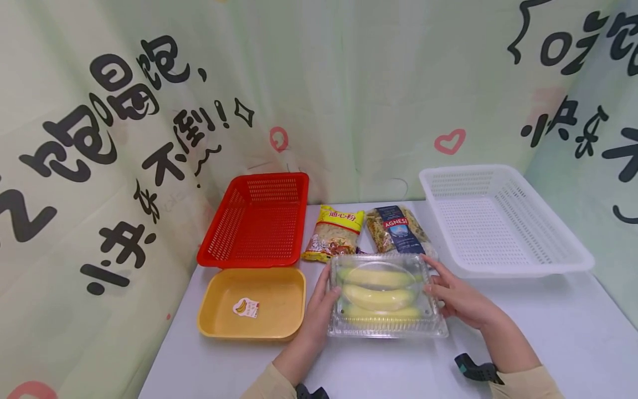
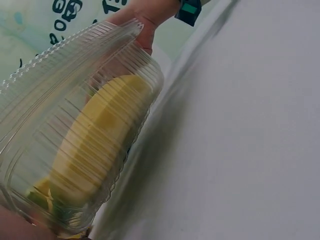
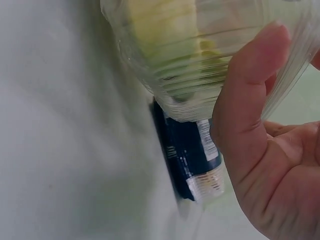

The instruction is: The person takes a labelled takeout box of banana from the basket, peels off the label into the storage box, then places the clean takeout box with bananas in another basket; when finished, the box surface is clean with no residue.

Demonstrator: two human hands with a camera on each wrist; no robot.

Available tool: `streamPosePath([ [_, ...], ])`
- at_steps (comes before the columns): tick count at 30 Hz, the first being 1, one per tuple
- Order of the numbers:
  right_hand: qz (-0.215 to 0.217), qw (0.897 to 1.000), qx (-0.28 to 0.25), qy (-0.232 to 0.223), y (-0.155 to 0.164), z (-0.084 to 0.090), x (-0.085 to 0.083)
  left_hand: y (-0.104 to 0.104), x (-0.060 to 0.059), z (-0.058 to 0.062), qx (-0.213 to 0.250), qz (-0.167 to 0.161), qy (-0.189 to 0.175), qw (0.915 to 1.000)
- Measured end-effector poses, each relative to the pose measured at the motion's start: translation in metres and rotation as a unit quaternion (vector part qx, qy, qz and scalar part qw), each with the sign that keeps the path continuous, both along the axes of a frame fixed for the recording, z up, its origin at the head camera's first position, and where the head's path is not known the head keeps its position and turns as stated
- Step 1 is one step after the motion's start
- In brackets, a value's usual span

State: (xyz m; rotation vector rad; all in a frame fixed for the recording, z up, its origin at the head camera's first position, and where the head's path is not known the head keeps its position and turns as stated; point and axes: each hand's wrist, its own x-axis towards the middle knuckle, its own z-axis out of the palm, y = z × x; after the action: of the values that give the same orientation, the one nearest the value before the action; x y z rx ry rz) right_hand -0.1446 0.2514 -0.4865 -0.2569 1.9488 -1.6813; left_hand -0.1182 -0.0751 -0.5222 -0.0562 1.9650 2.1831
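Observation:
Both hands hold a clear plastic clamshell box (image 1: 386, 327) with yellow bananas (image 1: 379, 297) lying in rows inside. The left hand (image 1: 316, 316) grips the box's left side, its thumb on the edge. On the opposite side, the right hand (image 1: 463, 296) has its thumb against the wall and a finger at the far corner. The right wrist view shows the right thumb (image 3: 250, 95) pressing the ribbed plastic. In the left wrist view, a banana (image 2: 100, 135) shows through the wall, its lower end green. The lid lies down over the box.
Behind the box lie a yellow-topped pasta bag (image 1: 335, 233) and a blue-labelled pasta bag (image 1: 399, 228). At left, a red basket (image 1: 254, 233) stands behind a yellow tray (image 1: 279, 310) with a banana sticker (image 1: 246, 307). A white basket (image 1: 488, 233) stands at right. A curtain (image 1: 349, 111) hangs behind.

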Motion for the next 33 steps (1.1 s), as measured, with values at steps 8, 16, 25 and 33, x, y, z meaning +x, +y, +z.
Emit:
streamPosePath([
  [8,-0.016,1.0,0.009,0.022,-0.005,0.018,-0.003,-0.002,-0.006,0.017,0.018,-0.002,0.009,0.9998],
  [16,-0.034,0.999,-0.002,0.036,-0.013,0.033,-0.009,-0.009,-0.01,0.038,0.002,0.014,0.002,0.9999],
  [25,-0.057,0.995,0.029,0.077,-0.018,0.04,-0.011,-0.017,-0.017,0.054,0.021,0.032,-0.016,0.9991],
  [33,-0.066,0.991,0.061,0.098,-0.018,0.044,-0.012,-0.021,-0.024,0.06,0.06,0.037,0.009,0.9975],
])
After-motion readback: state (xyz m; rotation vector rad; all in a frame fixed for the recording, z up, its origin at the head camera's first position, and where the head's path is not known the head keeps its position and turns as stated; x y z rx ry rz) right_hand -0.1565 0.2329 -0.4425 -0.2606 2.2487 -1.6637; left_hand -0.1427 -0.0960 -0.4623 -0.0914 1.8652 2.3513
